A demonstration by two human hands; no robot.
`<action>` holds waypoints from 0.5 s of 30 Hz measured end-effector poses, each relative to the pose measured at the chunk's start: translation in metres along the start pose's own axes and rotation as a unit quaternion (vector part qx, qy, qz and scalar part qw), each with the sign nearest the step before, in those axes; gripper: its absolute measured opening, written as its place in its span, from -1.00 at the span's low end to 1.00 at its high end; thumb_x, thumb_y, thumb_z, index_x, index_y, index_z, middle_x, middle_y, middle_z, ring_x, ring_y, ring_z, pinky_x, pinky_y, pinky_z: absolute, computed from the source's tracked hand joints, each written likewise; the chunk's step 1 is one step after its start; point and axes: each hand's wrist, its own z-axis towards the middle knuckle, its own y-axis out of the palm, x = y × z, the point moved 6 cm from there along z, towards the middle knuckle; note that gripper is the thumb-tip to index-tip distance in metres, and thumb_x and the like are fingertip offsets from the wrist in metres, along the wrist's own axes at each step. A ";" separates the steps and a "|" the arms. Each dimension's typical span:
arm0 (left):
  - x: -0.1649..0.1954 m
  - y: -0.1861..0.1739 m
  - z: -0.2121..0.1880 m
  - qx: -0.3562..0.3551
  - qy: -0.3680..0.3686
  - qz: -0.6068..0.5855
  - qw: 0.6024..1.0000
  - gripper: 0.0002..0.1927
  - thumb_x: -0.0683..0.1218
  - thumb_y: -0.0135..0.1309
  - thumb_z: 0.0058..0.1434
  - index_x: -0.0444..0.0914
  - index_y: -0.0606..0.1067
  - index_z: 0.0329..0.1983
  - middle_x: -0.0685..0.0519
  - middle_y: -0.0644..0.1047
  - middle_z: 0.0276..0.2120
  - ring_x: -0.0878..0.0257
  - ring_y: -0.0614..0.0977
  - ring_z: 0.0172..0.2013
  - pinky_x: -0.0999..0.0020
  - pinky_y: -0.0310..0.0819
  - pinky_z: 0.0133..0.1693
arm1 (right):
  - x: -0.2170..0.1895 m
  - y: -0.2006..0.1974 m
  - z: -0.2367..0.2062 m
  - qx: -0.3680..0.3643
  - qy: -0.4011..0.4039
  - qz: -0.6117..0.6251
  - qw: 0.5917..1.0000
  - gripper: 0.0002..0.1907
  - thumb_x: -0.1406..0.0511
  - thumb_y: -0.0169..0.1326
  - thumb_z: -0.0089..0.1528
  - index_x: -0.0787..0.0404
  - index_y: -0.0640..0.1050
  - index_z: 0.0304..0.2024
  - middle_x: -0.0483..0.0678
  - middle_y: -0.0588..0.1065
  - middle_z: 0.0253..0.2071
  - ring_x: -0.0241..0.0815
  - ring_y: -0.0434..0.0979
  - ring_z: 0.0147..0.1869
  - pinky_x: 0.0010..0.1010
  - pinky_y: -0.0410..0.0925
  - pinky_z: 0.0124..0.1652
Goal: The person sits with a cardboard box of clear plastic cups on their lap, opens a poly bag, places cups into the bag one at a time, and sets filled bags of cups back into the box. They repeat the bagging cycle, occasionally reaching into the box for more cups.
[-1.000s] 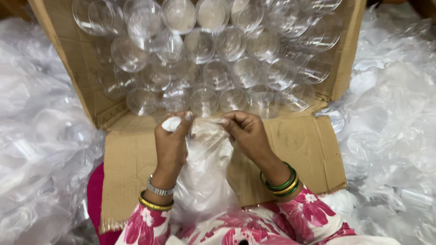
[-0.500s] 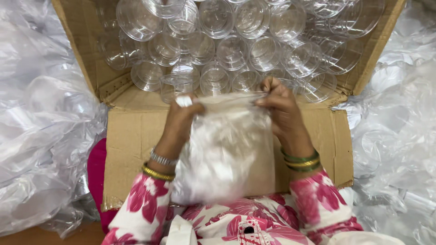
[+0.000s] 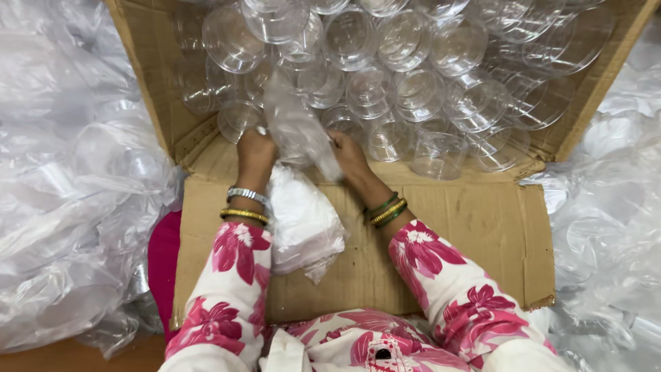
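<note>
Across the whole upper field lies an open cardboard carton [image 3: 358,255], its near flap folded flat toward you and its side walls raised at left and right. Flanking it on both sides: heaps of crumpled clear plastic wrap [image 3: 76,207], loose and piled against the carton's walls. Inside the carton: a mass of clear plastic cups [image 3: 413,76], mostly mouth-up, touching one another, w/ a few tipped near the front edge. At centre front, over the fold of the flap: a thin clear plastic bag [image 3: 297,131], its upper part pulled up over the cups, its lower part bunched white and hanging down betw. your forearms onto the flap.

Left hand [image 3: 256,155]: closed on the bag's left edge, bangles at the wrist. Right hand [image 3: 350,157]: closed on the bag's right side, fingers curled into the film; exact fingertip contact is hidden by the plastic.

Handling, as judged: the bag should be v. light, limp and slippery, w/ no stiffness of its own, so pinch it at the mouth edge w/ both hands rather than mid-body, where it will only bunch. Cups look thin-walled and light, likely to crack or dent if squeezed; take one by the rim or lower wall w/ gentle pressure. Whether any cup sits inside the bag cannot be told.
</note>
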 end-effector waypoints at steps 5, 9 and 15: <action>-0.010 0.004 -0.008 -0.034 -0.081 -0.334 0.938 -0.71 -0.05 0.15 0.25 -0.40 0.56 -0.15 0.02 0.60 -0.47 0.26 0.58 -0.50 0.28 0.44 -0.47 | -0.009 -0.010 -0.020 0.053 0.084 0.331 0.938 -0.78 0.36 -0.05 0.35 0.26 0.57 -0.02 -0.10 0.60 -0.16 -0.29 0.59 -0.18 -0.43 0.48 -0.17; 0.019 -0.003 -0.026 -0.132 -0.078 -0.351 0.924 -0.69 -0.02 0.17 0.29 -0.43 0.57 -0.21 0.09 0.56 -0.45 0.36 0.53 -0.50 0.39 0.40 -0.48 | -0.027 -0.025 -0.036 0.077 -0.055 0.365 0.926 -0.81 0.48 0.07 0.37 0.31 0.54 0.04 -0.07 0.55 -0.05 -0.25 0.54 -0.04 -0.39 0.43 -0.08; 0.077 0.009 -0.115 -0.156 -0.072 -0.382 0.908 -0.76 -0.01 0.19 0.26 -0.31 0.61 -0.23 0.16 0.55 -0.47 0.43 0.50 -0.49 0.45 0.37 -0.46 | -0.032 -0.048 -0.071 0.054 -0.051 0.354 0.932 -0.80 0.44 -0.01 0.43 0.38 0.53 0.07 -0.01 0.55 -0.11 -0.15 0.55 -0.08 -0.30 0.45 -0.06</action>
